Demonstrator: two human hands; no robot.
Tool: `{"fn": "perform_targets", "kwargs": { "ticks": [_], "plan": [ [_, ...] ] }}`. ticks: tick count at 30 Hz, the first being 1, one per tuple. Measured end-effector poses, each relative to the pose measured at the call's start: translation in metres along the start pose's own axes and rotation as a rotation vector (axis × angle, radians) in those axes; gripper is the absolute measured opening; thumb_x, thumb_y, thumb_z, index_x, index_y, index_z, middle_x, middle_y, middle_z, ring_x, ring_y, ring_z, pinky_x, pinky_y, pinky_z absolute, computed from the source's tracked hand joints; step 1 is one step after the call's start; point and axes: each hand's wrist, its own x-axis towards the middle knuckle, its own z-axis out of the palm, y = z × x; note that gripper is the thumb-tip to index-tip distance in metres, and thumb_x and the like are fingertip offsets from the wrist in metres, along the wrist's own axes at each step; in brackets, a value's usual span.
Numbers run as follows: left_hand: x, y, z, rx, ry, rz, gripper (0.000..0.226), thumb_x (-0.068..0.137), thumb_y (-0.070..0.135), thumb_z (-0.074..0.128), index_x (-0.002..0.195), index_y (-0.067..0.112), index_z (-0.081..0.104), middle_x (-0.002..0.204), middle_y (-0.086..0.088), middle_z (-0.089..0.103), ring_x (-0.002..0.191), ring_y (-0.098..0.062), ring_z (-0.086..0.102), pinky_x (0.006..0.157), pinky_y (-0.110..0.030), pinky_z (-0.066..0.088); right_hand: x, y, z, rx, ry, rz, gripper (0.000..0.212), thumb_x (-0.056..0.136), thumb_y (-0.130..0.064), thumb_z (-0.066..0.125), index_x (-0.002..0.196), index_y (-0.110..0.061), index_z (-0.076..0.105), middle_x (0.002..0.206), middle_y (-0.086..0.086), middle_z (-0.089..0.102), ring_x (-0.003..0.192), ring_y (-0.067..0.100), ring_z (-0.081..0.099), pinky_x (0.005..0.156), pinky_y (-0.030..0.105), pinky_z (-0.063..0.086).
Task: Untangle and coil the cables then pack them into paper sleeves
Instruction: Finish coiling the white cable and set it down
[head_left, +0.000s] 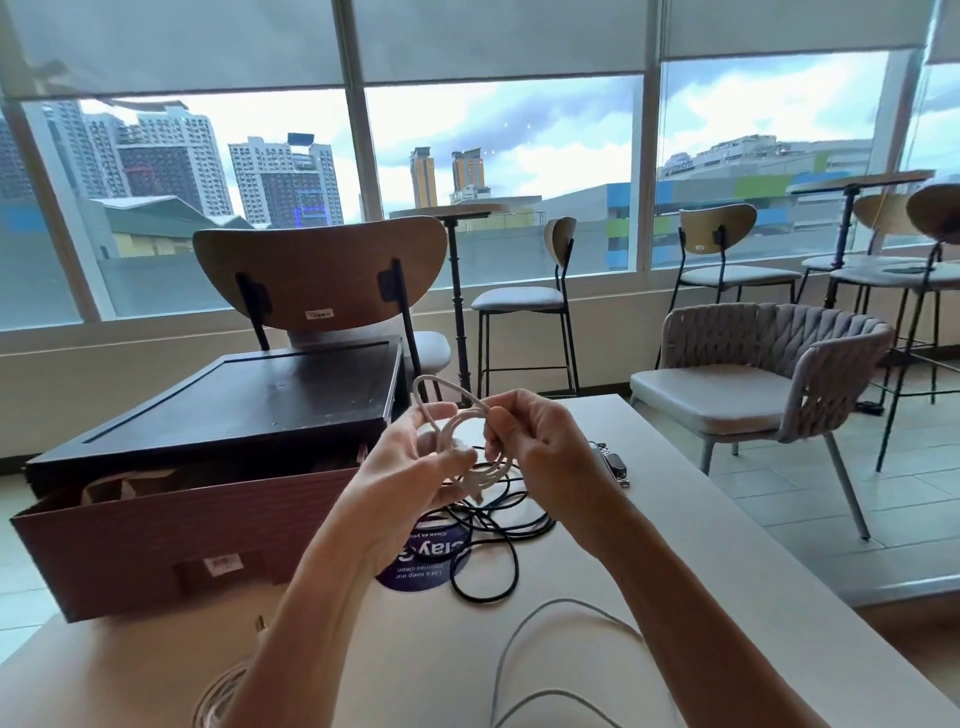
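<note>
Both my hands hold a white cable (451, 422) in loops above the table (649, 519). My left hand (410, 467) has its fingers through the loops and pinches the strands near the white plug (475, 491). My right hand (535, 447) pinches the top of the coil. A tangled black cable (493, 535) lies on the table below my hands. A grey cable (550, 660) curves across the near table. Another pale coiled cable (218, 696) shows at the bottom left, partly hidden by my left arm.
An open brown cardboard box (171, 540) with brown paper pieces (130, 486) inside stands at the left, against a dark wooden table (249, 400). A round purple sticker (421, 566) lies under the black cable. A metal watch (613, 462) lies behind my right hand. Chairs stand beyond.
</note>
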Motion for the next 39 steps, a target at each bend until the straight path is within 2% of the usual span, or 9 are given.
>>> {"fn": "perform_targets", "kwargs": {
  "ticks": [6, 10, 15, 18, 24, 27, 29, 33, 39],
  "plan": [
    [-0.004, 0.007, -0.013, 0.289, 0.018, 0.114, 0.064, 0.090, 0.006, 0.068, 0.148, 0.011, 0.041, 0.099, -0.020, 0.065, 0.075, -0.021, 0.074, 0.073, -0.027, 0.060, -0.001, 0.004, -0.012, -0.306, -0.101, -0.087, 0.017, 0.100, -0.015, 0.056, 0.100, -0.009, 0.071, 0.078, -0.007, 0.070, 0.075, 0.008, 0.067, 0.076, 0.031, 0.055],
    [-0.001, 0.003, -0.014, 0.357, 0.030, 0.139, 0.059, 0.090, 0.008, 0.068, 0.145, 0.006, 0.048, 0.090, -0.013, 0.062, 0.072, -0.016, 0.072, 0.075, -0.029, 0.061, -0.004, -0.005, -0.022, -0.127, -0.203, -0.026, 0.018, 0.099, -0.003, 0.056, 0.102, 0.010, 0.068, 0.080, 0.011, 0.067, 0.055, -0.002, 0.058, 0.058, 0.009, 0.043],
    [0.003, -0.004, -0.008, 0.436, 0.007, 0.117, 0.040, 0.096, 0.008, 0.063, 0.134, 0.017, 0.053, 0.082, -0.004, 0.062, 0.074, -0.016, 0.072, 0.083, -0.032, 0.060, -0.003, 0.000, -0.020, -0.089, -0.144, 0.039, 0.017, 0.098, -0.005, 0.058, 0.096, 0.005, 0.071, 0.074, 0.006, 0.068, 0.054, 0.003, 0.059, 0.056, 0.020, 0.051],
    [0.005, -0.007, -0.009, 0.543, 0.021, 0.096, 0.042, 0.091, 0.017, 0.066, 0.131, 0.023, 0.054, 0.090, -0.013, 0.065, 0.082, -0.024, 0.072, 0.086, -0.043, 0.059, -0.002, 0.006, -0.013, -0.049, -0.073, 0.072, 0.015, 0.098, -0.007, 0.059, 0.094, 0.000, 0.072, 0.073, 0.007, 0.070, 0.066, 0.017, 0.069, 0.072, 0.042, 0.062],
    [-0.003, -0.013, 0.005, 0.900, 0.384, 0.195, 0.053, 0.090, 0.035, 0.068, 0.134, 0.016, 0.045, 0.110, -0.002, 0.054, 0.099, -0.017, 0.053, 0.085, -0.025, 0.040, -0.003, 0.009, -0.005, -0.047, 0.038, 0.079, 0.015, 0.096, -0.006, 0.062, 0.087, 0.001, 0.071, 0.070, 0.010, 0.068, 0.066, 0.023, 0.071, 0.071, 0.041, 0.063],
    [-0.005, -0.015, 0.018, 0.875, 0.477, 0.321, 0.036, 0.089, 0.022, 0.070, 0.116, 0.009, 0.050, 0.088, 0.003, 0.063, 0.080, -0.015, 0.064, 0.067, -0.017, 0.045, -0.003, 0.009, -0.005, -0.049, 0.062, 0.079, 0.016, 0.096, -0.007, 0.063, 0.086, 0.002, 0.071, 0.070, 0.013, 0.069, 0.065, 0.021, 0.072, 0.069, 0.037, 0.063],
    [-0.003, -0.017, 0.022, 0.886, 0.519, 0.359, 0.017, 0.088, 0.021, 0.069, 0.092, 0.014, 0.054, 0.074, 0.004, 0.064, 0.070, -0.018, 0.066, 0.066, -0.030, 0.052, -0.003, 0.008, -0.007, -0.020, 0.062, 0.085, 0.015, 0.096, -0.006, 0.063, 0.087, 0.002, 0.072, 0.069, 0.008, 0.067, 0.064, 0.016, 0.071, 0.070, 0.035, 0.062],
    [-0.001, -0.023, 0.019, 0.854, 0.432, 0.289, 0.010, 0.086, 0.025, 0.069, 0.081, 0.019, 0.063, 0.072, 0.004, 0.067, 0.069, -0.013, 0.066, 0.071, -0.035, 0.055, -0.003, 0.010, -0.009, 0.005, 0.081, 0.118, 0.014, 0.095, -0.006, 0.063, 0.087, 0.001, 0.072, 0.069, 0.007, 0.067, 0.067, 0.020, 0.073, 0.069, 0.033, 0.062],
    [0.001, -0.012, -0.008, 0.415, 0.013, -0.027, 0.007, 0.090, 0.015, 0.074, 0.094, 0.011, 0.070, 0.065, -0.002, 0.069, 0.060, -0.013, 0.061, 0.071, -0.035, 0.058, 0.001, 0.014, -0.022, 0.165, 0.291, 0.232, 0.017, 0.096, -0.003, 0.060, 0.083, 0.002, 0.069, 0.070, 0.011, 0.067, 0.063, 0.019, 0.072, 0.060, 0.024, 0.058]
  ]
}}
